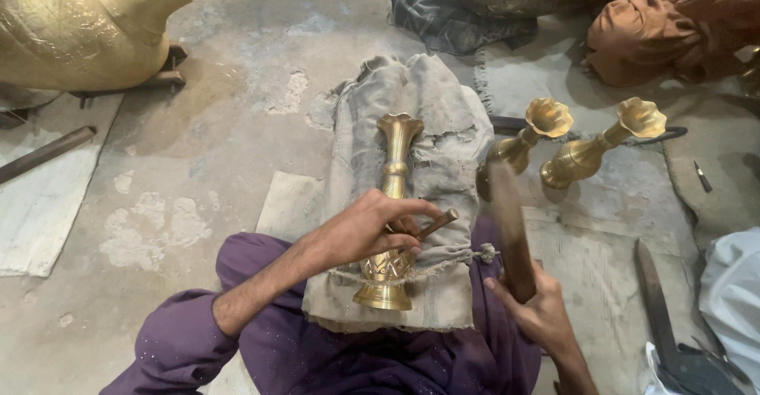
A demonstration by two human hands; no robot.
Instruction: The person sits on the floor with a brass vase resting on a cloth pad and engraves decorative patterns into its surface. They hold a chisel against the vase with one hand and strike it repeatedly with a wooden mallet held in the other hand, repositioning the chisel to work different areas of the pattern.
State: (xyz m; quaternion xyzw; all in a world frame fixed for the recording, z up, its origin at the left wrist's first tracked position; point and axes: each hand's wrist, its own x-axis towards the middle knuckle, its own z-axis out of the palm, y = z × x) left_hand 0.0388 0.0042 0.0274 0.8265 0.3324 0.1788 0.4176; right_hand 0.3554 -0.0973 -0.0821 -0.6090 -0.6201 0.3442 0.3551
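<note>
Head cam, looking down. Person sits on concrete floor, purple clothing, padded grey cloth bundle across lap, tied w/ cord near the lower end.

Brass vase lies lengthwise on the bundle, flared mouth away from body, foot toward it. Engraved pattern shows on lower belly; neck looks plain.

L hand: grip closed around a thin punch/chisel, fingers also resting on the vase body. Tip hidden under fingers; can't tell exact contact pt.

R hand: grip closed on wooden mallet, head raised and motion-blurred, to the right of the punch's butt end and apart from it.

Around: two more brass vases lie on floor just right of bundle, mouths up-right. Large brass vessel top left. Long dark blade tool lower right. Brown cloth heap top right. Metal rod at left.

Risks, my read:
- Vase is round and rests on soft cloth, held only by L hand; off-centre blow could roll it → slipped line, scratched brass.
- L fingers sit close to punch butt; a mis-aimed mallet could hit knuckles.
- Too hard a blow on thin wall → dent.
- Bundle on lap may shift; cord looks slack.
</note>
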